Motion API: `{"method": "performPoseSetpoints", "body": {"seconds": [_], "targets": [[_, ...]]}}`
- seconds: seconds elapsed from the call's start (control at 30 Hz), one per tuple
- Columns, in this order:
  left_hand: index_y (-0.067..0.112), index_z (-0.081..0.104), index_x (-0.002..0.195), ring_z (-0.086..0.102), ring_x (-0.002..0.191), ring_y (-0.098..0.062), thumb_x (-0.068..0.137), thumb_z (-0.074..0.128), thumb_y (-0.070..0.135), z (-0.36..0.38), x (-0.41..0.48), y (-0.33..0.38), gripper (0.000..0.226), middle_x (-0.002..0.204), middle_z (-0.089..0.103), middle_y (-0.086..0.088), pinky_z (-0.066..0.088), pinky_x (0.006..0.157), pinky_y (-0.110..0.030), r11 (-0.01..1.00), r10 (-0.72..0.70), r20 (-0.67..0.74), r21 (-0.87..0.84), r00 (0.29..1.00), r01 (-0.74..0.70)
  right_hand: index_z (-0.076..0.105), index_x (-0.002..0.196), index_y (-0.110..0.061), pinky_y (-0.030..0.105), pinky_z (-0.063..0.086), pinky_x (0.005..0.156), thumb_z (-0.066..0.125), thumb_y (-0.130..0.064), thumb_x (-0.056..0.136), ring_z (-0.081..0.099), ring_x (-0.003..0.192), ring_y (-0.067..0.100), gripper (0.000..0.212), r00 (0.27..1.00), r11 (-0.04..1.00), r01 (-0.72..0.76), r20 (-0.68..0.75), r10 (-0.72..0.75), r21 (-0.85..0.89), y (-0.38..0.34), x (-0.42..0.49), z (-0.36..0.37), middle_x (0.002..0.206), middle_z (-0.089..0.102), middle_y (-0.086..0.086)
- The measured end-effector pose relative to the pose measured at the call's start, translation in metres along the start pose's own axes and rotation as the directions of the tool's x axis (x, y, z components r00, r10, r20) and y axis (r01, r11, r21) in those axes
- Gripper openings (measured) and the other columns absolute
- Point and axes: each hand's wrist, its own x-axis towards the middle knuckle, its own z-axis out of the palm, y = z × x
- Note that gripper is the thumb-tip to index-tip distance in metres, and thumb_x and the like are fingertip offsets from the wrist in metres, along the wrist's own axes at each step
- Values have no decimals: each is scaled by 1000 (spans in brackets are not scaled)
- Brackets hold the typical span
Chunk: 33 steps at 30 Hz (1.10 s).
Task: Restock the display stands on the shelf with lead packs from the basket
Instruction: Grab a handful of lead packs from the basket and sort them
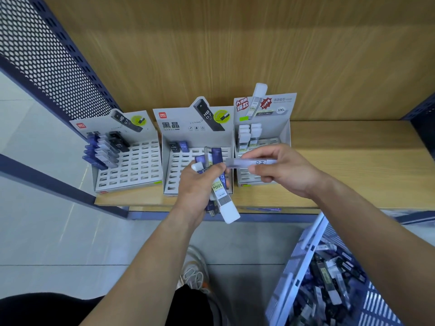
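Observation:
Three grey cardboard display stands sit on the wooden shelf (341,142): the left stand (131,168) holds several dark and blue packs, the middle stand (174,170) two packs at its back, the right stand (284,132) several white-capped packs. My left hand (197,182) grips a bunch of lead packs (223,196), blue and white-capped, in front of the middle stand. My right hand (280,170) pinches one pale translucent lead pack (249,162), held level between the middle and right stands. The blue basket (303,250) at lower right is full of loose packs.
A perforated dark metal side panel (47,55) closes the shelf on the left. The wooden back wall (235,55) rises behind the stands. The shelf right of the stands is bare wood. My shoe (195,271) and grey floor tiles lie below.

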Motion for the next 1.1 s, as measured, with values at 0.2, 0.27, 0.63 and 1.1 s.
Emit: {"method": "performPoseSetpoints", "body": {"seconds": [0.2,0.27,0.63,1.1], "targets": [[12,70,91,64,68,-25,89,73,19,-2,0,0,8,81,72,-11,47,50,-27,999,18,-25,48,1000,-17,59,95,-15,30,34,57,61,0,89,42,61,17,16,998,998,7,-60,-3,66,2,3,0,74,54,3],[8,71,96,65,67,-24,89,73,19,-6,-3,3,13,81,72,-10,50,53,-28,998,21,-37,66,999,-19,59,96,-13,29,39,58,67,0,90,43,60,18,17,992,997,65,-111,-61,35,-1,1,0,68,58,-1],[-1,70,92,65,61,-22,86,73,4,-147,-40,54,8,84,72,-18,56,56,-28,946,113,-173,320,978,-52,70,101,-8,31,59,77,55,-7,100,69,78,18,14,974,974,217,-56,-221,-65,-37,34,107,88,70,15],[2,72,90,64,72,-30,64,76,24,-267,-47,50,34,75,68,-12,52,67,-41,957,46,-345,284,937,58,67,106,-16,39,58,81,64,-19,95,66,83,16,11,936,727,328,102,-337,-603,-48,149,256,90,68,1]]}}
